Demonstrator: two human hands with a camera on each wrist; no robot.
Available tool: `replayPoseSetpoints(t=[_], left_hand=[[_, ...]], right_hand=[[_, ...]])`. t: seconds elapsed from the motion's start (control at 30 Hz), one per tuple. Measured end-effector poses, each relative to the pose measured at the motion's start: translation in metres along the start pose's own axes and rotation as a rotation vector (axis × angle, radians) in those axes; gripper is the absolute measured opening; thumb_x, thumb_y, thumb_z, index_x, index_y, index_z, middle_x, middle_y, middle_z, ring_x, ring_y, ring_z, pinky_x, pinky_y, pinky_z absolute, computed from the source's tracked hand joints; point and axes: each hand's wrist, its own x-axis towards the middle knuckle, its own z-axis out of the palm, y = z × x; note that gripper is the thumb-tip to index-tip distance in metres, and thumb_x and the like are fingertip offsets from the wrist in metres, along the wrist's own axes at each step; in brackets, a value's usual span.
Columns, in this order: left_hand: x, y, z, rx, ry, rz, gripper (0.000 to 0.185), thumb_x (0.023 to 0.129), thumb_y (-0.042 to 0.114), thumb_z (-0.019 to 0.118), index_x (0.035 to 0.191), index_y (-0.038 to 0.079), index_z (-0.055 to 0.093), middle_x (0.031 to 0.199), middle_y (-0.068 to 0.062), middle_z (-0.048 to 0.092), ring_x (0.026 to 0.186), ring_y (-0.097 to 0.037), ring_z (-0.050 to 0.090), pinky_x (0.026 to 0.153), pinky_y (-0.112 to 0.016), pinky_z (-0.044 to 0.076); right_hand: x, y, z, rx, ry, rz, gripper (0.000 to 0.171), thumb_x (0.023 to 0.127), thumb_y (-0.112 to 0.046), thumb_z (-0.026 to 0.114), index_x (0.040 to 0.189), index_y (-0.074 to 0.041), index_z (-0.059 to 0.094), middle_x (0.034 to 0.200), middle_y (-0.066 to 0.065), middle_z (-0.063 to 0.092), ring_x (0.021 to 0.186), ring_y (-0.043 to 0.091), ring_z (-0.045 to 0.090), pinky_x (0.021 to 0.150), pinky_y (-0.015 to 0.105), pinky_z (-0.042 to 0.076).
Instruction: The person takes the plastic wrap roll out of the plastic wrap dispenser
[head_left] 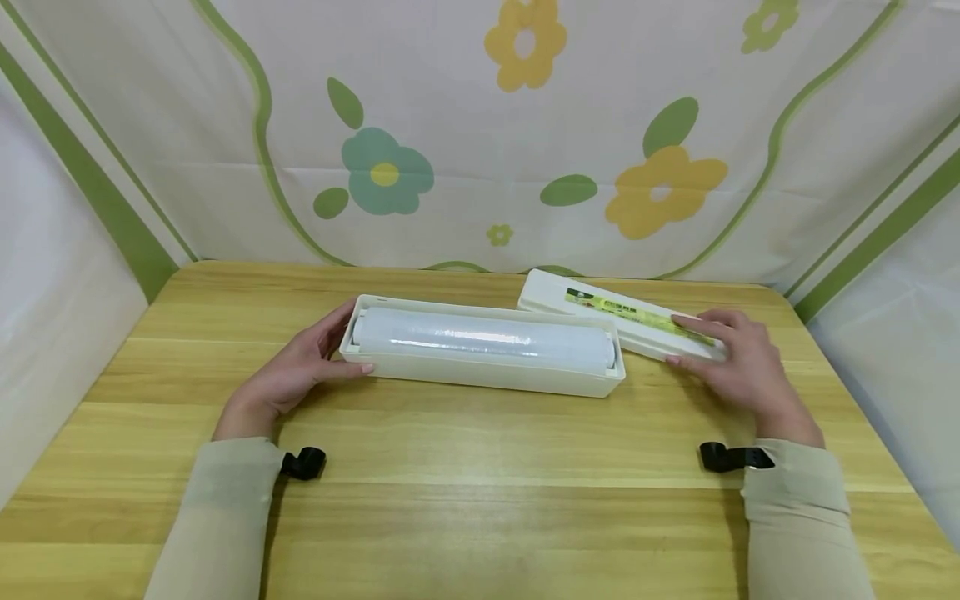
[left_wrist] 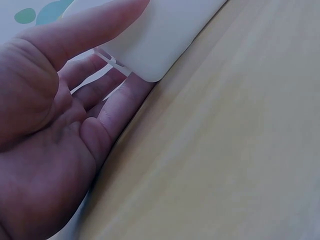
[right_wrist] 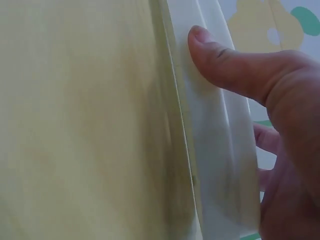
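Sleeves: two beige fabric sleeves (head_left: 217, 517) lay nearest, at 7 and 5 o'clock of the pale wooden plank counter (head_left: 480, 492), each with a small black strap clip (head_left: 303, 463) at the wrist.
Left hand: the left hand (head_left: 288, 375) held the 9 o'clock end of the long cream plastic dispenser box (head_left: 480, 371); in the left wrist view the thumb (left_wrist: 95, 25) lay along the near wall and the fingers (left_wrist: 112, 105) curled round the end wall, so this grip was closed on the box.
Right hand: the right hand (head_left: 738, 367) held the 3 o'clock end of the flat white plastic lid with a green and yellow label (head_left: 622, 321), thumb (right_wrist: 230, 62) on its near edge and fingers over its top, a pinching grip.
Box: it rested open on the counter at centre, a white roll of clear cling film (head_left: 480, 337) lying lengthwise inside.
Lid: it lay slanted at 2 o'clock of the box, its near end close behind the box's far corner.
Progress: judging from this, the roll was seated and the lid off; closing looked to remain.
Backdrop: a white cloth with green stripes and yellow and teal flowers (head_left: 525, 150) hung at 12 o'clock.
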Motion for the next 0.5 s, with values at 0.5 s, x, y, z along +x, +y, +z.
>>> replayPoseSetpoints(t=[0.5], left_hand=[[0.0009, 0.0012, 0.0002, -0.005, 0.011, 0.000, 0.104, 0.093, 0.009, 0.085, 0.173, 0.031, 0.023, 0.177, -0.001, 0.026, 0.164, -0.024, 0.018, 0.108, -0.006, 0.036]], right_hand=[[0.0014, -0.0047, 0.0042, 0.001, -0.011, -0.051, 0.062, 0.092, -0.022, 0.087, 0.149, -0.012, 0.065, 0.152, 0.031, 0.047, 0.130, 0.062, 0.039, 0.094, 0.075, 0.031]])
